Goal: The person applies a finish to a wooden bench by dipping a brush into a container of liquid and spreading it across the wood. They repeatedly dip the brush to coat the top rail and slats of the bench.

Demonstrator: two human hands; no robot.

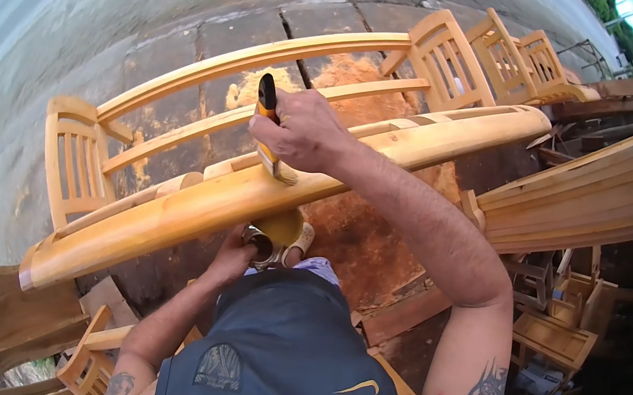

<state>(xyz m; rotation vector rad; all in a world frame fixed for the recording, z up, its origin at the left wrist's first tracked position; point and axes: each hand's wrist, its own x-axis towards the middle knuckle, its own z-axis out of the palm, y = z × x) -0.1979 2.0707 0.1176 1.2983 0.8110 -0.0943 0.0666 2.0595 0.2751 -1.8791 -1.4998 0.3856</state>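
Note:
My right hand [307, 131] is closed around a paintbrush [267, 110] with a black and yellow handle. Its pale bristles press on the rounded top of a long wooden rail [189, 208], part of a light wooden bed or bench frame. Below the rail, close to my body, my left hand [229, 257] grips an open metal can [261, 248]. The can is partly hidden, and I cannot make out its contents. A yellowish round shape [282, 225] shows between the can and the rail.
Slatted end panels [76, 157] stand at the frame's left and right. More wooden frames [523, 61] stand beyond it. Stacked planks [618, 194] lie on the right, above small wooden furniture [558, 330]. Sawdust covers parts of the dark floor [363, 243].

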